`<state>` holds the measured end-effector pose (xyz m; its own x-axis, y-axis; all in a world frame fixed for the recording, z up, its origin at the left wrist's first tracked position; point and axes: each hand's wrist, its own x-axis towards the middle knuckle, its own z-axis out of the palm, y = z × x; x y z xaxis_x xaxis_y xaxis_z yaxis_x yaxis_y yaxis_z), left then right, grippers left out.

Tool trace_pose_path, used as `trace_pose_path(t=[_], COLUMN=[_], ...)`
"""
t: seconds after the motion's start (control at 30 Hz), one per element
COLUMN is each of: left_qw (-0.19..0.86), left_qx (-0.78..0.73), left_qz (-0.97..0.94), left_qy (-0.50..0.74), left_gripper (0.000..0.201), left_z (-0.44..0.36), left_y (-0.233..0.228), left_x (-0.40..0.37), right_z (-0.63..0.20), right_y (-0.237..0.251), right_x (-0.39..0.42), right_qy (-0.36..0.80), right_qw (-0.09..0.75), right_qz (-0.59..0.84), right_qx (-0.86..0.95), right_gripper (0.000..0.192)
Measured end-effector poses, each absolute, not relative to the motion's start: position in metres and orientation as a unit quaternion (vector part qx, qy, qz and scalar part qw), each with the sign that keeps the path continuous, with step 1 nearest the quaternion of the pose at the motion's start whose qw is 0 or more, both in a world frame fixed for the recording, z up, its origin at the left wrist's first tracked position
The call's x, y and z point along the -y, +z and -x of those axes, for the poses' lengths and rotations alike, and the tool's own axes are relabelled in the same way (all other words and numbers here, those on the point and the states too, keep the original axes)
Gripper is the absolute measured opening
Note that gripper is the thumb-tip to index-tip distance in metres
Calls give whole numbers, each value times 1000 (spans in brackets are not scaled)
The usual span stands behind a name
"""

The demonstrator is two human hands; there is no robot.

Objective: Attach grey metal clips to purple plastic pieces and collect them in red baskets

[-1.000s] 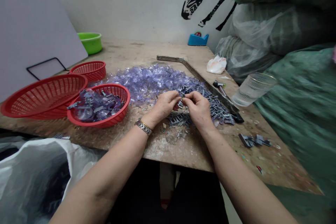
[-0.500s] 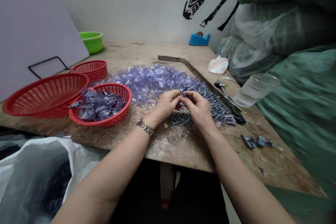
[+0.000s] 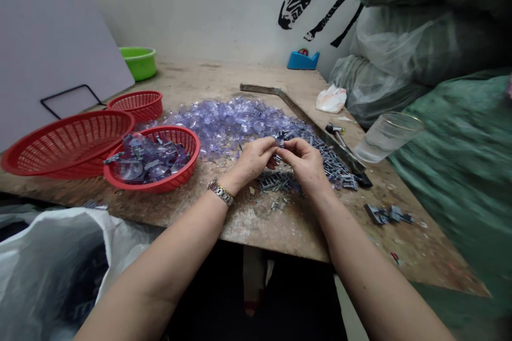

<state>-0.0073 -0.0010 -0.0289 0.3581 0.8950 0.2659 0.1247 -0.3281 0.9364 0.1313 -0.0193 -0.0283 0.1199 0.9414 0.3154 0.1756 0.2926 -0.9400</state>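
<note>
My left hand [image 3: 253, 160] and my right hand [image 3: 304, 162] meet fingertip to fingertip over the wooden table [image 3: 256, 224], pinching a small part [image 3: 279, 145] between them; most of that part is hidden by the fingers. Behind the hands spreads a heap of clear purple plastic cups [image 3: 228, 120]. A pile of small grey clips [image 3: 328, 162] lies under and right of my right hand. A red basket [image 3: 154, 162] to the left of my left hand holds several cups fitted with grey clips. A metal watch sits on my left wrist.
Two more red baskets [image 3: 68, 141] [image 3: 136, 104] stand at the left, a green bowl [image 3: 139, 61] behind them. A glass [image 3: 386, 136], a bent metal bar [image 3: 296, 112], a blue tape dispenser [image 3: 303, 59] and large plastic sacks [image 3: 424, 42] fill the right. A white bag [image 3: 48, 266] hangs at the front left.
Both hands stay joined over the same spot, with only slight finger shifts on the small part. The camera view moved a little.
</note>
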Motion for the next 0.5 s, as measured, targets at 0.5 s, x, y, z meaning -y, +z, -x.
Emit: trace_pose_path(t=[0.5], left_qw=[471], left_qx=[-357], left_qz=[-691], left_qy=[417], left_gripper=[21], left_z=[6], left_y=[-26], left_x=[6], right_z=[-131], right_y=[-30], right_x=[18], right_qy=[403], right_qw=[568], right_qz=[480], right_qx=[534], right_gripper=[25])
